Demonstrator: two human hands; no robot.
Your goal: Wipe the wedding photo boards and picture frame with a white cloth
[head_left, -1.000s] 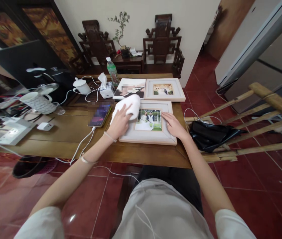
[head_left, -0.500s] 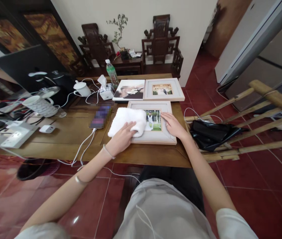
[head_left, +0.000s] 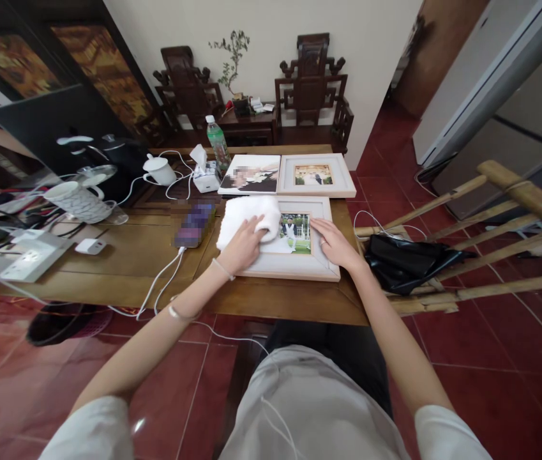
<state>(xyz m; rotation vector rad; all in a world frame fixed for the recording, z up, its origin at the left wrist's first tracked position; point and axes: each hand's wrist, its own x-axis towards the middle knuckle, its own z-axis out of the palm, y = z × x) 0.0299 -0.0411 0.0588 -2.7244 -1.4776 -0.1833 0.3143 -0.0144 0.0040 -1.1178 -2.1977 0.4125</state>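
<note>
A pale wooden picture frame [head_left: 294, 265] lies flat near the table's front edge, with a photo [head_left: 303, 241] of a person outdoors in it. Over the frame's left part spreads a folded white towel [head_left: 244, 214], covering that side. My left hand [head_left: 244, 248] presses on the towel's near edge, its fingers gripping the fabric. On the frame's right border rests my right hand [head_left: 335, 244], fingers stretched out and holding nothing. Directly behind lie a second framed photo [head_left: 342, 176] and a white-edged photo panel [head_left: 250, 187], side by side.
Left of the frame lies a phone [head_left: 195, 227] with a charging cable. Behind it stand a tissue box [head_left: 206, 179], a green bottle [head_left: 218, 142] and a lidded cup [head_left: 159, 171]. Power strips [head_left: 36, 255] sit farther left, near another person's hand. A bamboo rack [head_left: 529, 182] stands right.
My left hand and the towel have shifted slightly away from me and to the right across the frame. My right hand keeps its place on the border.
</note>
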